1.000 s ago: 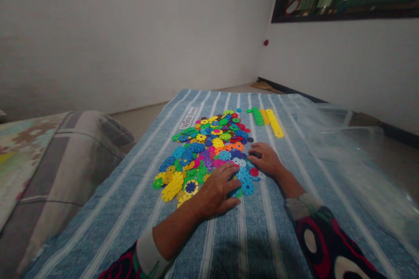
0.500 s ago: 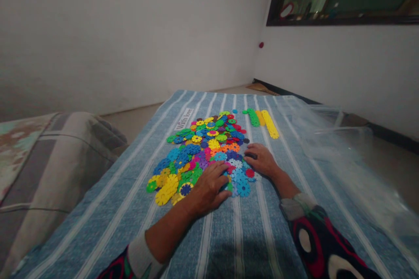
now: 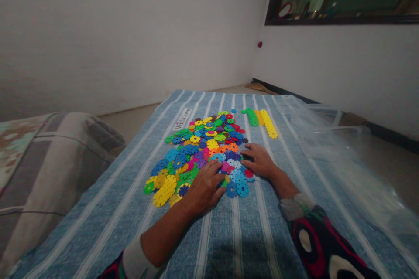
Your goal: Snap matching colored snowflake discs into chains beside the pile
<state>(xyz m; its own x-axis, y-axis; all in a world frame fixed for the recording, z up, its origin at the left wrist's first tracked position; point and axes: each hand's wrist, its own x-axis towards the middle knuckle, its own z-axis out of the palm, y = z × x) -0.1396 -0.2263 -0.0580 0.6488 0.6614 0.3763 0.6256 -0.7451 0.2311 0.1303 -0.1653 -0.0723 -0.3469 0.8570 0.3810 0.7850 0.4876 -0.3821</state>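
Observation:
Many flower-shaped discs in several colours form a spread pile (image 3: 196, 150) on the striped blue cloth. Over the pile's near part lies my left hand (image 3: 205, 186), palm down with its fingers apart, touching the discs. My right hand (image 3: 260, 161) rests at the pile's right edge, fingers spread, beside light blue discs (image 3: 242, 188) and a red one (image 3: 248, 173). No disc is visibly held in either hand; what lies beneath the palms is hidden. Beyond my right hand are rows of green discs (image 3: 252, 117) and yellow discs (image 3: 269, 124).
Clear plastic containers (image 3: 343, 135) and clear plastic wrapping (image 3: 366, 187) are along the right side of the cloth-covered table (image 3: 108, 218). A grey draped cover (image 3: 75, 148) is at the left. Walls stand behind, with a dark-framed window at the upper right.
My left hand has shifted slightly left, showing more blue discs beside its thumb. The fingers of my right hand are slightly more stretched toward the pile. The view has shifted a little.

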